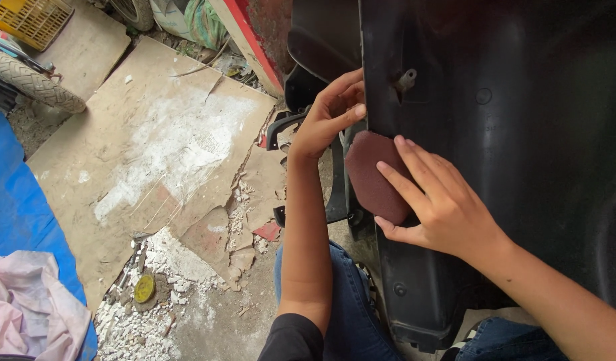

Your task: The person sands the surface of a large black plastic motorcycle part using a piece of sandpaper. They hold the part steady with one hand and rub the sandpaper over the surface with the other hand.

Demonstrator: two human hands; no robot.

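Note:
A large black plastic body panel [508, 134] stands upright in front of me, filling the right half of the head view. My left hand [329, 115] grips its left edge with the fingers curled around it. My right hand [433, 200] presses a maroon abrasive pad [371, 175] flat against the panel's lower left edge, fingers spread over the pad. A small metal clip [405, 80] sticks out of the panel above the pad. My knees in blue jeans [351, 307] sit below the panel.
Worn cardboard sheets [154, 147] cover the ground at left, with white rubble [154, 314] and a yellow round lid [145, 288]. A blue tarp [21, 214] with pink cloth [27, 314] lies at far left. A tyre [34, 83] and yellow crate [31, 19] sit top left.

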